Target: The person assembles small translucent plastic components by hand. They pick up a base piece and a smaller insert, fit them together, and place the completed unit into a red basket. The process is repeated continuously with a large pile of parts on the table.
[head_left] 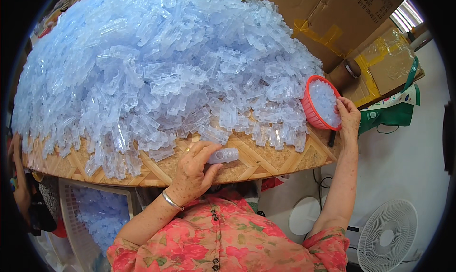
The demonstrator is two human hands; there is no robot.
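My left hand, with a ring and a silver bangle, is closed around one end of a clear plastic piece with a round opening in its side. It holds the piece just above the table's near edge. At the right, my right hand reaches over the rim of a red plastic basket. Its fingers are bent together at the small translucent parts that fill the basket. What sits between those fingertips is too small to make out. A huge heap of clear bluish plastic pieces covers most of the table.
The wood-patterned table has a curved near edge. Cardboard boxes and a green bag stand beyond the basket. Below left is a pale crate of bluish parts; a white fan is lower right. Another person's arm shows at far left.
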